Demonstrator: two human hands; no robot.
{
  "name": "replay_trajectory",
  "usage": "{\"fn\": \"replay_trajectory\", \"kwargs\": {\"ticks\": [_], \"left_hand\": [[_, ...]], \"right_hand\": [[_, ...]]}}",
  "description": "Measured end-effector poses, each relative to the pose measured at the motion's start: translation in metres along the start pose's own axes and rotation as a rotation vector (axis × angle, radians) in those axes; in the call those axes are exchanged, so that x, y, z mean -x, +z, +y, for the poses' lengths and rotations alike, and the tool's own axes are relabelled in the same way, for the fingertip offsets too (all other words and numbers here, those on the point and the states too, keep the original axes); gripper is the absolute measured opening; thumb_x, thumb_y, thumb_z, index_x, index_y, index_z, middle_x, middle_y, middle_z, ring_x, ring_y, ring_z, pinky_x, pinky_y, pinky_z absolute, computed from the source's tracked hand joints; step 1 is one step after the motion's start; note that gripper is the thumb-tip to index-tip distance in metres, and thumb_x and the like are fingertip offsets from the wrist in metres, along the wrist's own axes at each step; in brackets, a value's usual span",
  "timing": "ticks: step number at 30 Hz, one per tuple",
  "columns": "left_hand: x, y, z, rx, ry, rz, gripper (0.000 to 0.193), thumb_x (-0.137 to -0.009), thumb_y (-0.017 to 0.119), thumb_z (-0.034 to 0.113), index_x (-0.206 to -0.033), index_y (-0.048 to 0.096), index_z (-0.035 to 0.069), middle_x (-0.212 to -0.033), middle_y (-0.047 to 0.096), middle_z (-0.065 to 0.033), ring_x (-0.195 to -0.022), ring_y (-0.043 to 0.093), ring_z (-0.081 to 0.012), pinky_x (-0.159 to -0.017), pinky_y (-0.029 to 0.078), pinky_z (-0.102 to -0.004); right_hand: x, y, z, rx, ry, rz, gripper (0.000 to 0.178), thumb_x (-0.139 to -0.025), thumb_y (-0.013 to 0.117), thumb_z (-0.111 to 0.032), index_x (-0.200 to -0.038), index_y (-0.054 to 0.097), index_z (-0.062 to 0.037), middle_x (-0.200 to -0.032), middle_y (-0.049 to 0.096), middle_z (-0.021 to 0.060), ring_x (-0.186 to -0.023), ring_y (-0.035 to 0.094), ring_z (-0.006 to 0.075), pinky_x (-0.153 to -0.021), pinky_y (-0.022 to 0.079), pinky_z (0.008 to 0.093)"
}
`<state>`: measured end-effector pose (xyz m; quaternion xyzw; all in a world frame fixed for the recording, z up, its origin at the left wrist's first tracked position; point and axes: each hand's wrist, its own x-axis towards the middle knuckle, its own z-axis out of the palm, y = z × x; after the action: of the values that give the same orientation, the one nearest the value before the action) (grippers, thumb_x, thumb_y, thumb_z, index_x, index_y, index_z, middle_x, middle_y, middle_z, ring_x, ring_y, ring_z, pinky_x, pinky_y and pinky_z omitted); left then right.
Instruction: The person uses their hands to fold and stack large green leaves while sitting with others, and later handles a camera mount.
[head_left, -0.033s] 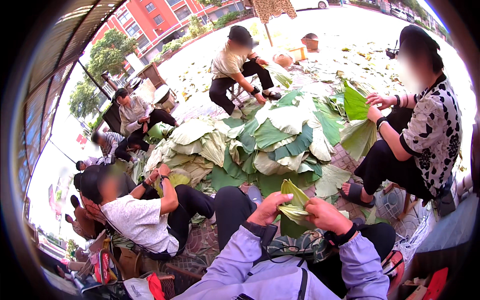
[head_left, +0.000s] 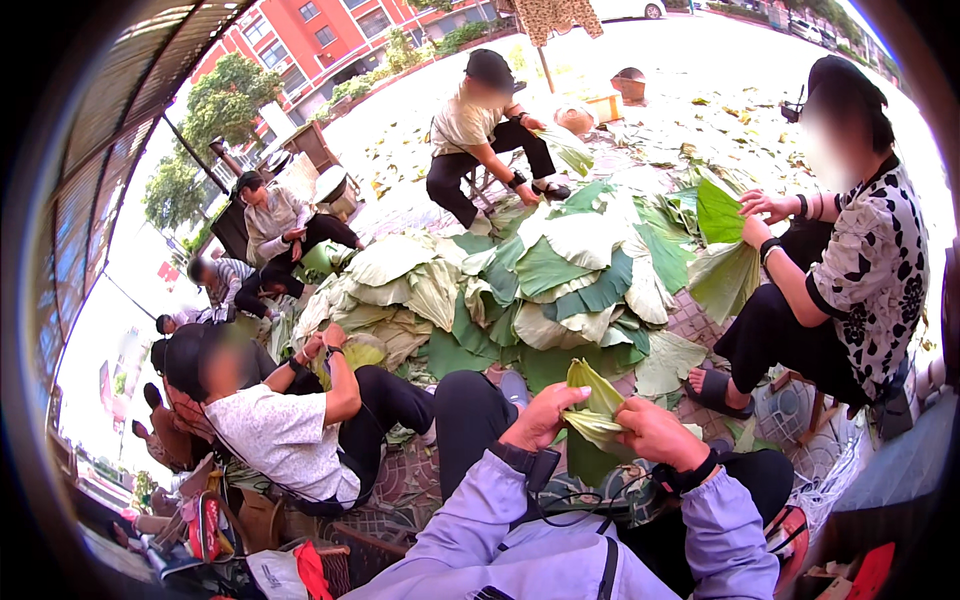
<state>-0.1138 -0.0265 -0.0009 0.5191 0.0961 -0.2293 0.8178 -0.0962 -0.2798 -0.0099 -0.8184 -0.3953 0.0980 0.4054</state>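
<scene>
Green folded leaf — one — pinched between left hand and right hand; four seated people — one leaf pile.

- Ahead: large pile of green leaves filling the ground, just past the folded leaf held between left hand and right hand.
- Left: seated person in white shirt, close beside.
- Right: seated person in patterned top, sandalled foot near the pile.
- Open paving only beyond the pile.

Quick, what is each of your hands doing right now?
Left hand: closed on the folded green leaf.
Right hand: closed on the same leaf.
</scene>
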Motion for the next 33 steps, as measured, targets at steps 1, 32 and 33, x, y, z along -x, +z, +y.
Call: {"fn": "replay_trajectory", "kwargs": {"ticks": [1, 32, 33], "left_hand": [[-0.005, -0.008, -0.008, 0.015, 0.032, 0.047, 0.028, -0.103, 0.063, 0.02, -0.123, 0.064, 0.0, -0.11, 0.071, -0.0071, -0.095, 0.069, -0.0161, -0.085, 0.056, -0.0336], [-0.01, 0.032, -0.053, 0.057, 0.207, 0.157, 0.029, -0.104, 0.054, 0.002, -0.132, 0.058, 0.001, -0.122, 0.069, -0.0089, -0.104, 0.069, -0.018, -0.092, 0.057, -0.034], [-0.011, 0.03, -0.055, 0.078, 0.205, 0.155, 0.029, -0.104, 0.056, 0.003, -0.133, 0.058, 0.001, -0.122, 0.068, -0.0088, -0.104, 0.069, -0.0179, -0.091, 0.057, -0.0338]], "right_hand": [[0.0, -0.002, -0.002, 0.001, 0.036, -0.02, 0.018, -0.083, 0.074, -0.014, -0.09, 0.064, -0.0017, -0.102, 0.063, 0.0159, -0.1, 0.062, 0.0407, -0.086, 0.052, 0.0476], [-0.003, 0.009, -0.021, -0.075, 0.17, 0.112, 0.058, -0.078, 0.083, -0.033, -0.118, 0.06, 0.0024, -0.108, 0.061, 0.0235, -0.105, 0.062, 0.0428, -0.091, 0.05, 0.0467], [-0.005, 0.008, -0.025, -0.081, 0.174, 0.107, 0.061, -0.077, 0.084, -0.035, -0.12, 0.06, 0.0026, -0.109, 0.06, 0.0239, -0.105, 0.061, 0.043, -0.091, 0.05, 0.0469]]}}
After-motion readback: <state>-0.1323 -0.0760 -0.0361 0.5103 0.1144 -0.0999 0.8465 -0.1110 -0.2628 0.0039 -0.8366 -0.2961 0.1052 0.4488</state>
